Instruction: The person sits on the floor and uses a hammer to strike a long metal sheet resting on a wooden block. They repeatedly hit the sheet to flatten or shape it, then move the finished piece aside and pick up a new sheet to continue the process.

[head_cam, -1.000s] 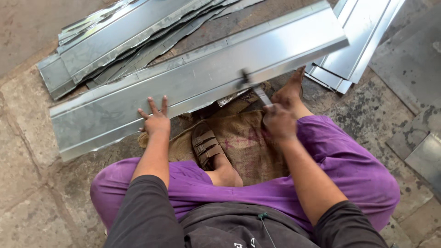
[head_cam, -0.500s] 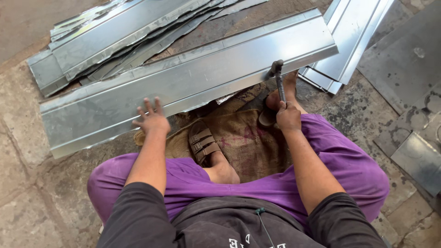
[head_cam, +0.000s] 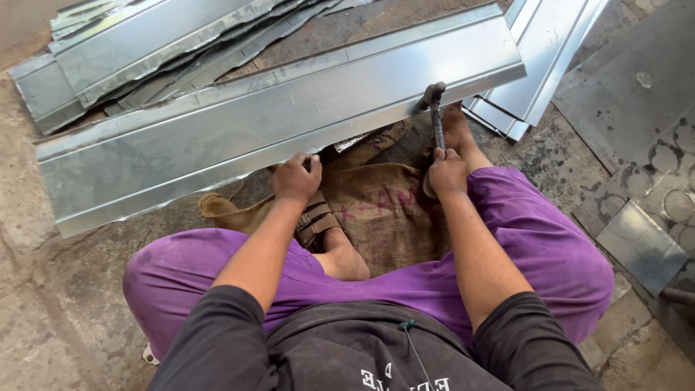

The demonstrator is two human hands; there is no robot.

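The long folded sheet-metal panel (head_cam: 275, 123) lies flat on the floor in front of you, running from the far left edge up to the right, its near long edge just ahead of both your hands. Behind it, at the upper left, a heap of similar metal strips (head_cam: 145, 51) is stacked, and at the upper right another pile of sheets (head_cam: 550, 51) passes under the panel's right end. Flat dark plates (head_cam: 637, 94) cover the floor further right, with a small loose piece of sheet (head_cam: 641, 246) lying beside your right knee.

You sit cross-legged in purple trousers (head_cam: 536, 246) on a brown burlap sack (head_cam: 376, 210) spread under the panel's near edge, one sandalled foot (head_cam: 318, 221) tucked in front of you.

Your left hand (head_cam: 297, 177) rests at the panel's near edge, roughly at its middle, fingers curled down against the metal and the sack below it; whether it pinches the edge or only presses on it cannot be told.

Your right hand (head_cam: 447, 172) is closed in a fist around the handle of a hammer (head_cam: 434, 108), held upright, its dark head level with the panel's near edge close to the right end.
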